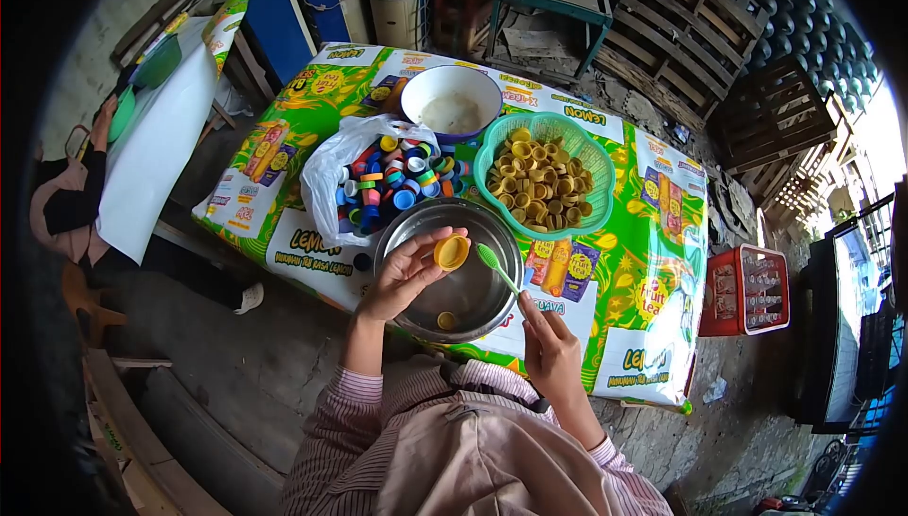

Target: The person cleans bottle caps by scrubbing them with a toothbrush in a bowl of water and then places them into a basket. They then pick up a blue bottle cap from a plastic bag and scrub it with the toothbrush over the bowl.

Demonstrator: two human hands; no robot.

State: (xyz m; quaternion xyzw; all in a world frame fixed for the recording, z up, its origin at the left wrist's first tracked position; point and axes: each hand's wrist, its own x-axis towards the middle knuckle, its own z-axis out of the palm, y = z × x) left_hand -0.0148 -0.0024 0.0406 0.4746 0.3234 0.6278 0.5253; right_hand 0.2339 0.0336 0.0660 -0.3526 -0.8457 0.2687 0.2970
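Note:
My left hand (pixel 402 279) pinches a yellow bottle cap (pixel 452 252), its hollow side facing up toward me. In my right hand (pixel 550 346) is a green toothbrush (pixel 496 265), its bristle head a short way right of the cap and apart from it. Both are held over a metal basin (pixel 473 303), where another yellow cap (pixel 446 320) lies at the bottom. Right behind the basin, a green plastic basket (pixel 602 187) holds many yellow caps. A white plastic bag (pixel 326 171) full of mixed-colour caps (pixel 405 199) stands to the left.
A white enamel bowl (pixel 450 100) with a dark rim sits at the back of the table (pixel 653 298), which has a printed cover. Another person's arm (pixel 98 128) is at a table on the left. A red bottle crate (pixel 744 291) stands right; wooden pallets (pixel 676 29) lean behind.

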